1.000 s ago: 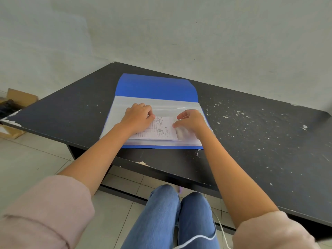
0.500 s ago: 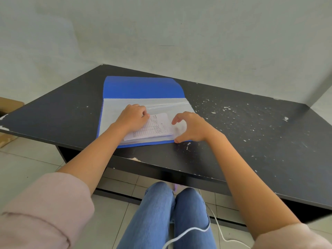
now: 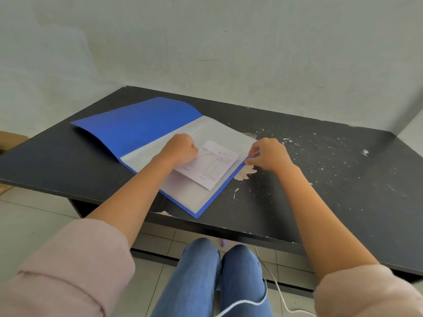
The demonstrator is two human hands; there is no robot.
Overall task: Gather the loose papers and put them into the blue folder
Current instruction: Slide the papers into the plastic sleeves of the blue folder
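Note:
The blue folder lies open on the black table, turned at an angle, its clear plastic sleeves facing up. A printed white paper rests on the sleeves near their right edge. My left hand is curled into a loose fist and presses down on the paper's left side. My right hand pinches the right edge of the top clear sleeve between thumb and fingers, just beside the paper. Whether the paper sits inside a sleeve or on top cannot be told.
The table's surface is chipped, with a pale bare patch right beside the folder's edge. A wall stands directly behind the table. A cardboard box sits on the floor at left. A white cable hangs by my knees.
The folder has swung clockwise on the table and now lies diagonally. My right hand moved from beside the paper to the sleeve's right edge and pinched it. My left hand stays on the paper.

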